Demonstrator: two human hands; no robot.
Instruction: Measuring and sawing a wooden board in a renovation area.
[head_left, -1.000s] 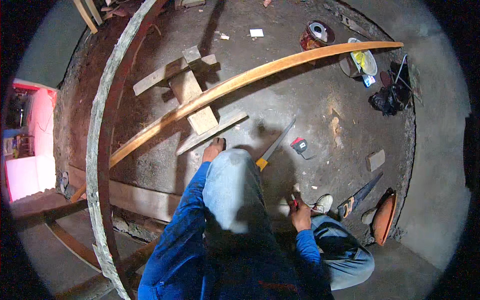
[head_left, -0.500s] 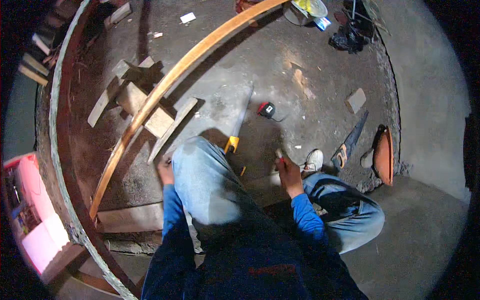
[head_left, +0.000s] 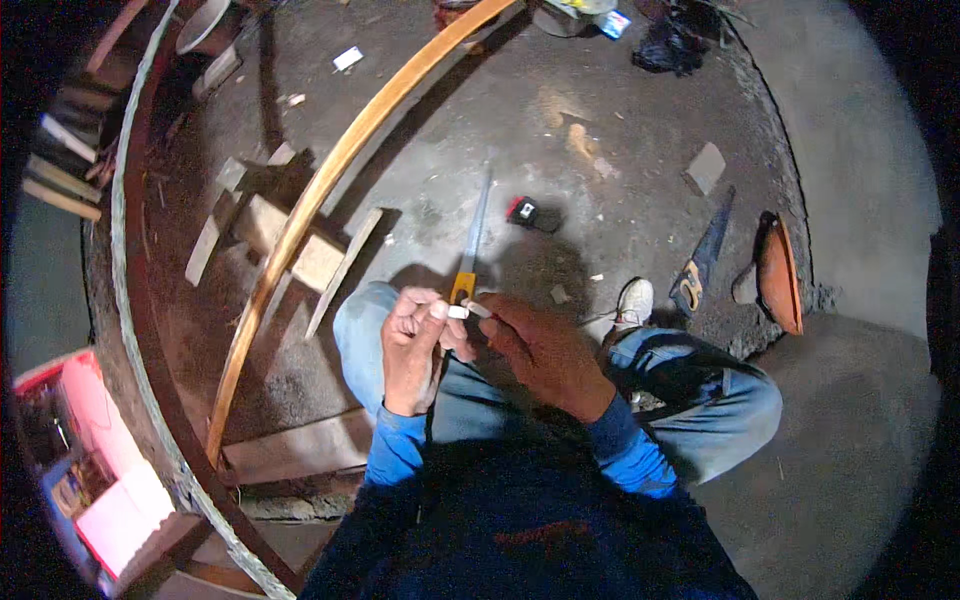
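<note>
Your left hand (head_left: 408, 352): pinching a small white piece (head_left: 457, 312), near the yellow-handled saw (head_left: 473, 245). Your right hand (head_left: 550, 352): grasping a slim pale piece (head_left: 480, 310) just beside it; align both tips steadily.

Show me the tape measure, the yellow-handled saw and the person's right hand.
Tape measure (head_left: 521, 211): head view, on its red-and-black case.
Yellow-handled saw (head_left: 476, 237): head view, on its blade.
Right hand (head_left: 553, 358): head view, on its back.
</note>
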